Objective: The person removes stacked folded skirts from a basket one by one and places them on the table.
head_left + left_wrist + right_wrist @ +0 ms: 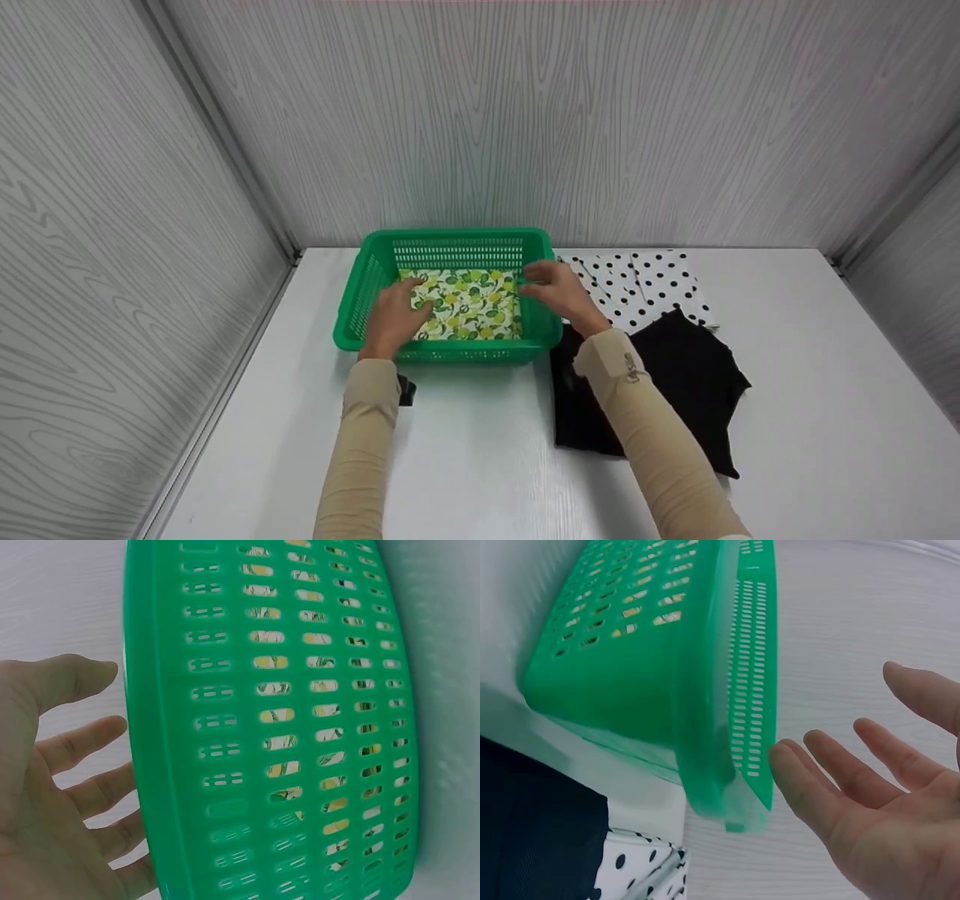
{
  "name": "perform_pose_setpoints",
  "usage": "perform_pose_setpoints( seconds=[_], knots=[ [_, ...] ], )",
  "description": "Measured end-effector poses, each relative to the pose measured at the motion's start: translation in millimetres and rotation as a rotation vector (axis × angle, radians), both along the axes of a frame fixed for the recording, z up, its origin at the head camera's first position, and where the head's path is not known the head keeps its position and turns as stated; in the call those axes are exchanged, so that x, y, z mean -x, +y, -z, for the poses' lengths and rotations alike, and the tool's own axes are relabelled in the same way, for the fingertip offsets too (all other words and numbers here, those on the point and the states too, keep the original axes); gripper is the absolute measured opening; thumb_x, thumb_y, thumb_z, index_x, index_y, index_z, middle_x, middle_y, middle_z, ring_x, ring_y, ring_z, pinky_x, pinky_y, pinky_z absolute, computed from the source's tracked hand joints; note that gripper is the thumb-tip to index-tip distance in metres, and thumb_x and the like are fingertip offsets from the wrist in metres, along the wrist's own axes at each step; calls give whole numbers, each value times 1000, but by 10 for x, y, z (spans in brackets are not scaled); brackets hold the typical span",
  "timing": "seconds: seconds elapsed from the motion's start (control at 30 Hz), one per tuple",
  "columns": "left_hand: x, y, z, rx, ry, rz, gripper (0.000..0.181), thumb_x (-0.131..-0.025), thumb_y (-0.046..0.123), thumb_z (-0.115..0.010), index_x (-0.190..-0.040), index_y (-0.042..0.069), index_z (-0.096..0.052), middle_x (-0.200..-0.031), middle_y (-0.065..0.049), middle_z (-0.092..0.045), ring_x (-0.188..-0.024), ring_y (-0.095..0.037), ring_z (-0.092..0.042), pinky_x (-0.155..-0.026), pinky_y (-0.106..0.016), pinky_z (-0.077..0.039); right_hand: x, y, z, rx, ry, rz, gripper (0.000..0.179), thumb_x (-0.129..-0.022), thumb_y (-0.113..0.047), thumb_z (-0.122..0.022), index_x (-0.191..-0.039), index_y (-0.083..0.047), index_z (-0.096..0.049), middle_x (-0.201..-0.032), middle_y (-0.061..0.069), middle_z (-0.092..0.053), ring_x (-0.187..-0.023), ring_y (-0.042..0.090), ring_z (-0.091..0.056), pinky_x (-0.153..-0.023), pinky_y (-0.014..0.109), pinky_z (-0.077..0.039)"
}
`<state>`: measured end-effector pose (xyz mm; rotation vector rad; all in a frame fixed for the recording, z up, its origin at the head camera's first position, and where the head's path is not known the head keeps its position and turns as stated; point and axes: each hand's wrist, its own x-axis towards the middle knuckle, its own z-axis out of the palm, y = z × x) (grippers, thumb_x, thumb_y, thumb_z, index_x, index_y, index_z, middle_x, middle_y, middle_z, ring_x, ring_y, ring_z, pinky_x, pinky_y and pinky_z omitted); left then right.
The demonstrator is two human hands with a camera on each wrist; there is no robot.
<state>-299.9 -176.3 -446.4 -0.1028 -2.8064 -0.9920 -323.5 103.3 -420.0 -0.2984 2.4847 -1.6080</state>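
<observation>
A green plastic basket (450, 351) with slotted walls stands at the back of the white table. Inside it lies a folded cloth (472, 304) printed with yellow lemons and green leaves. My left hand (394, 315) is over the basket's left front part, its fingers spread and reaching past the rim; in the left wrist view the slotted wall hides the fingertips. Above the right rim hovers my right hand (559, 291), holding nothing. The right wrist view shows its fingers (810, 787) loosely extended beside the basket's corner.
Right of the basket lies a white cloth with black dots (652, 285). A black garment (682, 382) is spread in front of it, partly under my right forearm. Grey wood-grain panels (525, 112) rise behind and on both sides of the table.
</observation>
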Motion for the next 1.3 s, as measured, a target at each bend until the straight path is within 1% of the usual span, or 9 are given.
perform_pose_setpoints(
  seconds=[0.23, 0.4, 0.53, 0.67, 0.87, 1.07, 1.2, 1.23, 1.3],
  knots=[
    [49, -171, 0, 14, -85, -50, 53, -99, 23, -66, -144, -2, -53, -143, -25, -53, -131, -40, -51, -105, -53, -43, 105, -221, 66, 36, -169, -32, 57, -98, -15, -65, -147, 6, -44, -151, 25, -44, -136, 37, -46, -108, 50, -42],
    [97, -233, 32, 35, -182, -38, 61, -98, 30, -63, -149, -1, -48, -147, -27, -48, -134, -44, -45, -108, -56, -39, 123, -317, 123, 51, -279, -16, 63, -98, -18, -66, -152, 1, -40, -156, 21, -37, -140, 36, -40, -111, 55, -36],
    [139, -262, 45, 39, -248, -44, 68, -97, 36, -62, -151, -1, -44, -150, -26, -46, -137, -44, -42, -111, -56, -35, 128, -371, 155, 59, -318, 7, 65, -98, -20, -66, -154, -1, -38, -157, 20, -36, -144, 37, -35, -113, 59, -30],
    [164, -297, 63, 38, -309, -52, 74, -96, 41, -60, -154, -1, -39, -153, -26, -42, -139, -44, -40, -112, -56, -34, 148, -440, 221, 34, -343, 24, 69, -98, -21, -67, -155, -1, -35, -159, 19, -33, -145, 38, -32, -114, 60, -29],
    [208, -334, 113, 57, -396, -32, 84, -94, 45, -62, -157, -1, -32, -155, -28, -37, -141, -45, -37, -112, -56, -33, 187, -519, 338, -17, -393, 53, 74, -96, -21, -69, -157, -2, -31, -160, 20, -31, -145, 37, -31, -116, 56, -27],
    [274, -334, 146, -25, -470, -33, 91, -92, 39, -67, -160, 0, -21, -160, -30, -25, -146, -45, -26, -115, -57, -28, 211, -566, 385, -22, -460, 50, 88, -94, -23, -73, -163, -9, -20, -166, 15, -22, -151, 33, -20, -121, 51, -17],
    [314, -340, 165, -70, -527, -23, 96, -92, 34, -70, -162, 1, -13, -162, -30, -19, -148, -45, -20, -116, -58, -26, 221, -573, 423, 21, -491, 23, 93, -94, -19, -72, -164, -10, -12, -168, 14, -15, -152, 32, -15, -121, 50, -14],
    [321, -346, 172, -77, -541, -21, 97, -92, 34, -70, -162, 1, -12, -162, -30, -18, -149, -45, -19, -116, -58, -26, 220, -574, 434, 31, -497, 18, 94, -95, -18, -72, -164, -10, -9, -168, 13, -14, -151, 31, -18, -121, 49, -15],
    [335, -357, 190, -94, -565, -12, 99, -92, 33, -70, -162, 0, -9, -163, -30, -16, -149, -45, -17, -116, -57, -26, 220, -581, 459, 58, -503, 16, 95, -95, -15, -71, -164, -10, -7, -165, 14, -20, -138, 30, -37, -116, 45, -28]
  ],
)
